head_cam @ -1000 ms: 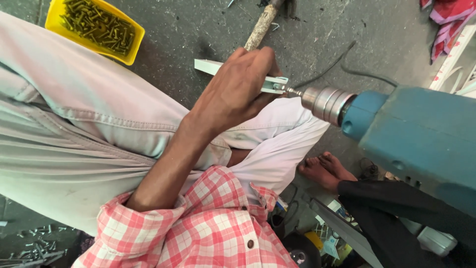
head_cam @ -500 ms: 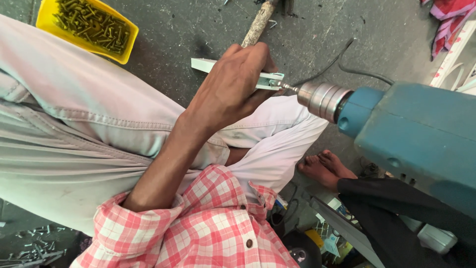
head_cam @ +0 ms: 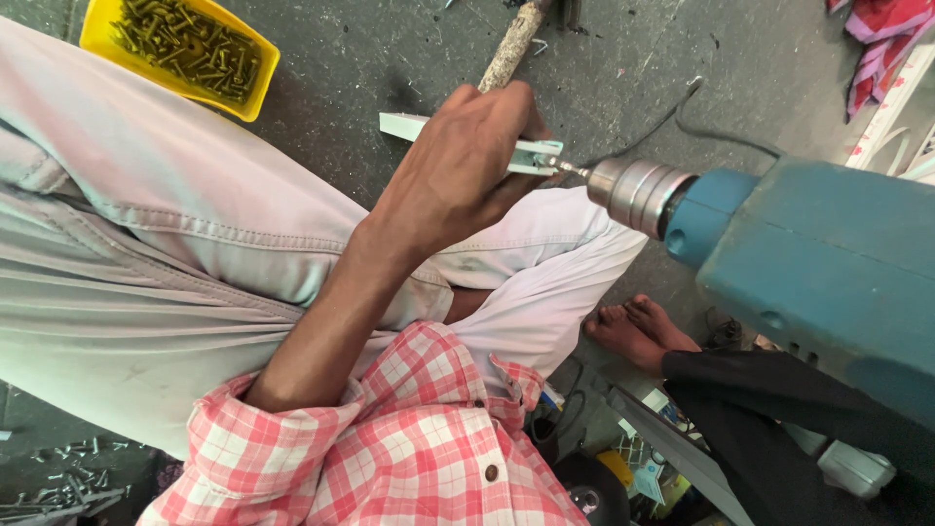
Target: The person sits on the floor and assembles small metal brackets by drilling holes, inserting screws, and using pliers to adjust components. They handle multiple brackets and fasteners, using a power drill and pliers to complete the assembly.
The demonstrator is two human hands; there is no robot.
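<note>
My left hand [head_cam: 458, 170] is closed around a pale green metal strip [head_cam: 402, 126], holding it above my lap in light trousers [head_cam: 175, 253]. A blue electric drill [head_cam: 818, 273] comes in from the right. Its silver chuck [head_cam: 633, 193] points at the strip's end [head_cam: 534, 156], and the bit touches it beside my fingers. My right hand is out of view, and so is the drill's grip. My left sleeve is red and white check [head_cam: 390, 448].
A yellow tray [head_cam: 97, 39] of screws sits on the grey floor at top left. A rough wooden stick [head_cam: 511, 44] lies behind my hand. Another person's bare feet [head_cam: 643, 331] and black trouser leg [head_cam: 779, 390] are at lower right. Loose screws [head_cam: 58, 482] lie at bottom left.
My hand and the drill keep the same hold against the strip; only the view shifts slightly.
</note>
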